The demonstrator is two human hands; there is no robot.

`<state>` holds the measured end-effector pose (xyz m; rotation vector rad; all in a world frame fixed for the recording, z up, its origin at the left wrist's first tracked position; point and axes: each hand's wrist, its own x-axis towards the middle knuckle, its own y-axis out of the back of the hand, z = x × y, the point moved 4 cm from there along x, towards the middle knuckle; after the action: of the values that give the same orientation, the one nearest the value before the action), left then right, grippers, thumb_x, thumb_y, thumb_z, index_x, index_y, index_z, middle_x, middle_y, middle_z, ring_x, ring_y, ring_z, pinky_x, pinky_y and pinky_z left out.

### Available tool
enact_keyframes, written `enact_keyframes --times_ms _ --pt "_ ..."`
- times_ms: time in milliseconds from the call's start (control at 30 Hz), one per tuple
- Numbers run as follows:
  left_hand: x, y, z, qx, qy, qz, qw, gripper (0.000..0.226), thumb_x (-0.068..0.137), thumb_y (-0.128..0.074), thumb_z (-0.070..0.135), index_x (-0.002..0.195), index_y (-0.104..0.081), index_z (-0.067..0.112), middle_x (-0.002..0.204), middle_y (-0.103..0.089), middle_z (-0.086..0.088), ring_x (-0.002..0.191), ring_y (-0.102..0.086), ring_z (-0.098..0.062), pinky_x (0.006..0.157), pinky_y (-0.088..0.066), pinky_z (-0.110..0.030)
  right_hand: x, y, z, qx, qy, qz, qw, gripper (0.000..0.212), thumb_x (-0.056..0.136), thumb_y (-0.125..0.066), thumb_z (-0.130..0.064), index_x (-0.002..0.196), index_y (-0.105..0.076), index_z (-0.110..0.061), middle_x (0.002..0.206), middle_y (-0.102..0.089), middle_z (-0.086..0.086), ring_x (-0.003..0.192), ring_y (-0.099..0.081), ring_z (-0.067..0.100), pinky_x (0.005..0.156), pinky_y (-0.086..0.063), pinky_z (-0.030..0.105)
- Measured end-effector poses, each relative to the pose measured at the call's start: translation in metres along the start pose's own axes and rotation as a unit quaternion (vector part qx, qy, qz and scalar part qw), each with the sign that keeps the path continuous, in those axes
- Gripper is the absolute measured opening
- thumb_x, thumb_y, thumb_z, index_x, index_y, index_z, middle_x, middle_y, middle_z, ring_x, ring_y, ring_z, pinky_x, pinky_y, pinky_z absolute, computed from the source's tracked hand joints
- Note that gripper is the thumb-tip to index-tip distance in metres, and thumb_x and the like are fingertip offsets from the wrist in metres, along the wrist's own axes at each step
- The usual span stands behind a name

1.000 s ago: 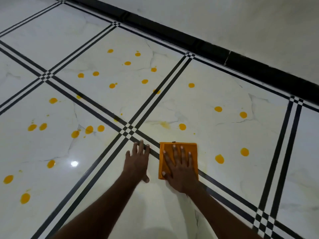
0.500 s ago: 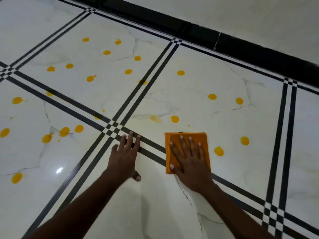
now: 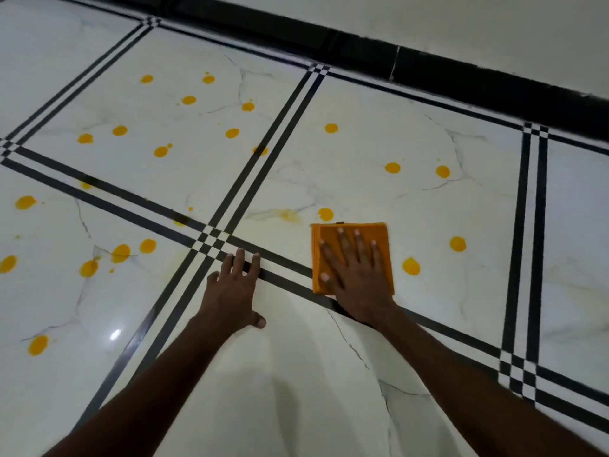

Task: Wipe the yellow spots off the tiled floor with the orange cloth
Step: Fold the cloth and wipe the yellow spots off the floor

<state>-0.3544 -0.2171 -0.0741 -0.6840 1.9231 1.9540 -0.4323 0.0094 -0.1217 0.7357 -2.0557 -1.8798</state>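
Note:
The folded orange cloth lies flat on the white tiled floor. My right hand presses on it with fingers spread. My left hand rests flat on the floor to the cloth's left, over a black stripe, holding nothing. Several yellow spots dot the tiles. One yellow spot sits just beyond the cloth's far edge, beside a faint yellow smear. Another spot lies just right of the cloth. More spots spread over the far-left tile and the near-left tile.
Black double stripes cross the floor in a grid. A black skirting band runs along the foot of the pale wall at the top right. A light glare shines on the near-left tile.
My right hand has slid the cloth to the right and a little forward, nearer the spots. My left hand stays flat by the stripe crossing. The view has shifted right.

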Motion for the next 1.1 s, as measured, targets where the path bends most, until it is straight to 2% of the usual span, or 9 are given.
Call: enact_keyframes --times_ms 133,233,367,533,700,900,967,1033,1100 --pt "0.005 0.004 0.004 0.001 0.009 0.001 1.000 0.121 0.080 -0.073 0.056 0.158 0.010 0.016 0.165 0.010 -0.018 0.153 0.001 -0.035 0.117 -0.025 -0.051 0.031 0.040 0.026 0.116 -0.116 0.098 0.982 0.056 0.090 -0.048 -0.042 0.136 -0.058 -0.012 0.130 -0.065 0.017 0.124 -0.055 0.041 0.102 -0.040 0.051" --pt "0.005 0.005 0.001 0.008 0.010 0.001 1.000 0.115 0.083 -0.069 0.055 0.158 0.010 0.017 0.165 0.009 -0.017 0.153 -0.001 -0.034 0.117 -0.027 -0.050 0.043 0.059 0.060 0.071 -0.237 0.063 0.967 0.049 0.086 -0.068 -0.035 0.127 -0.058 -0.008 0.117 -0.065 0.017 0.112 -0.056 0.038 0.094 -0.042 0.047" --pt "0.006 0.007 0.003 0.012 0.015 -0.002 1.000 0.113 0.085 -0.068 0.054 0.158 0.009 0.017 0.165 0.007 -0.017 0.153 -0.003 -0.034 0.117 -0.028 -0.050 0.058 0.072 0.071 0.183 -0.189 -0.017 0.965 0.024 0.084 -0.075 -0.030 0.098 -0.069 -0.011 0.096 -0.070 0.011 0.100 -0.063 0.031 0.076 -0.045 0.034" --pt "0.011 0.015 0.001 0.013 0.016 -0.020 1.000 0.104 0.087 -0.064 0.054 0.159 0.001 0.016 0.165 0.001 -0.017 0.153 -0.005 -0.034 0.118 -0.026 -0.051 0.047 0.137 0.085 0.395 -0.150 -0.048 0.905 0.016 0.088 -0.074 -0.021 0.079 -0.062 -0.018 0.078 -0.062 0.004 0.079 -0.062 0.023 0.063 -0.048 0.031" --pt "0.020 0.030 0.003 0.007 0.015 -0.007 1.000 0.089 0.087 -0.063 0.056 0.156 -0.021 0.019 0.164 -0.011 -0.015 0.151 -0.012 -0.033 0.116 -0.030 -0.051 0.044 0.216 0.088 0.282 -0.052 0.064 0.956 0.013 0.089 -0.071 -0.021 0.100 -0.064 -0.020 0.094 -0.067 0.002 0.085 -0.062 0.020 0.072 -0.052 0.035" --pt "0.026 0.034 0.025 -0.008 0.006 0.006 1.000 0.085 0.088 -0.062 0.055 0.154 -0.025 0.016 0.163 -0.010 -0.017 0.150 -0.014 -0.034 0.114 -0.032 -0.052 0.032 0.147 0.062 0.142 -0.054 -0.048 0.987 0.031 0.092 -0.055 -0.054 0.100 -0.066 -0.026 0.085 -0.060 -0.008 0.086 -0.057 0.020 0.076 -0.046 0.035" --pt "0.026 0.032 0.032 -0.012 -0.001 0.010 1.000 0.084 0.089 -0.061 0.054 0.153 -0.026 0.014 0.163 -0.011 -0.017 0.150 -0.014 -0.034 0.114 -0.033 -0.051 0.026 0.100 0.056 0.089 -0.054 -0.005 0.995 0.049 0.096 -0.036 -0.052 0.115 -0.068 -0.021 0.112 -0.067 0.005 0.109 -0.059 0.029 0.092 -0.045 0.040" --pt "0.025 0.029 0.036 -0.013 -0.008 0.021 1.000 0.081 0.090 -0.060 0.052 0.152 -0.027 0.011 0.163 -0.011 -0.017 0.151 -0.015 -0.032 0.114 -0.032 -0.050 0.023 0.051 0.058 0.031 -0.048 0.000 0.998 0.064 0.096 -0.026 -0.054 0.148 -0.047 -0.022 0.158 -0.040 0.015 0.146 -0.036 0.037 0.116 -0.030 0.052" --pt "0.025 0.025 0.038 -0.021 -0.004 0.033 0.999 0.079 0.091 -0.058 0.051 0.152 -0.026 0.010 0.164 -0.011 -0.017 0.151 -0.014 -0.032 0.114 -0.031 -0.049 0.024 0.018 0.069 0.001 -0.056 -0.008 0.998 0.071 0.098 -0.024 -0.060 0.161 -0.020 -0.027 0.169 -0.017 0.013 0.155 -0.016 0.035 0.123 -0.015 0.056"
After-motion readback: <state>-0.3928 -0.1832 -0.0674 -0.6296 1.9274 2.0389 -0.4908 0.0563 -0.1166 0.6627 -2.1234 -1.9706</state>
